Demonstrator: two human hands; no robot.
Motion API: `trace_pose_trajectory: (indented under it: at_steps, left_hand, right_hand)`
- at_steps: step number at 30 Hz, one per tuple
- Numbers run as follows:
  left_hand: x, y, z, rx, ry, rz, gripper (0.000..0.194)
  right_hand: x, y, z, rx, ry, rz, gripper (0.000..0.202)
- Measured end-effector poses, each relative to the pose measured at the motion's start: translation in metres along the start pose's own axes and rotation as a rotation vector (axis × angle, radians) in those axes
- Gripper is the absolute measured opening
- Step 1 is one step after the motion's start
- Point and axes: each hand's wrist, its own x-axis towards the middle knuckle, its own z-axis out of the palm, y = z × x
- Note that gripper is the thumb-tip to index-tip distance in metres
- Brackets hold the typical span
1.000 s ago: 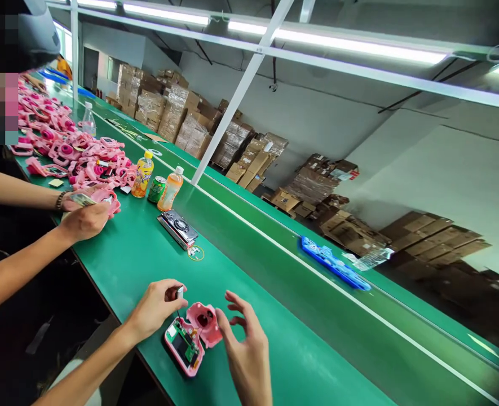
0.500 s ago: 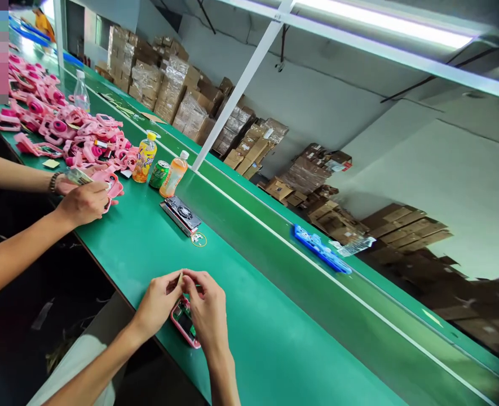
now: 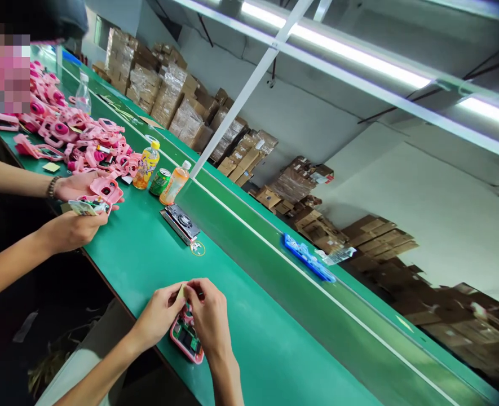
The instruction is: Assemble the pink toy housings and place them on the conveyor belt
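My left hand [image 3: 158, 316] pinches a small pale-yellow slip [image 3: 181, 291], which looks like paper or tape. The fingertips of my right hand [image 3: 210, 313] are closed at the slip's other side, so both hands meet at it. Just below them lies an opened pink toy-camera-like case [image 3: 186, 338] on the green bench, its green circuit board and dark parts facing up. My right hand covers part of its upper side. Farther along the bench rests a dark flat box-like device with a round part [image 3: 180, 223], beside a yellow ring [image 3: 197, 248].
At left, a co-worker's hands [image 3: 74, 228] hold a pink case [image 3: 106, 190] and a pale sheet. Beyond sits a heap of pink cases [image 3: 80, 132]. Drink bottles [image 3: 175, 183] and a green can [image 3: 160, 182] stand mid-bench. A blue tray [image 3: 308, 258] lies on the far side.
My view has tilted slightly upward, and my hands appear a little lower, still at the slip. The co-worker's hands have moved apart, with the near one now lower beside the pink case.
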Motion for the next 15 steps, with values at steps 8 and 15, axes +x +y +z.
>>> trace_pose_trajectory:
  at_steps: [8, 15]
  left_hand:
    - [-0.008, -0.001, 0.003, 0.047, 0.011, -0.032, 0.053]
    - [0.003, -0.007, -0.004, -0.091, 0.113, -0.122, 0.046]
  right_hand:
    - [0.004, 0.02, -0.005, -0.237, -0.145, -0.265, 0.019]
    - [-0.015, 0.04, 0.015, -0.449, -0.009, -0.507, 0.025]
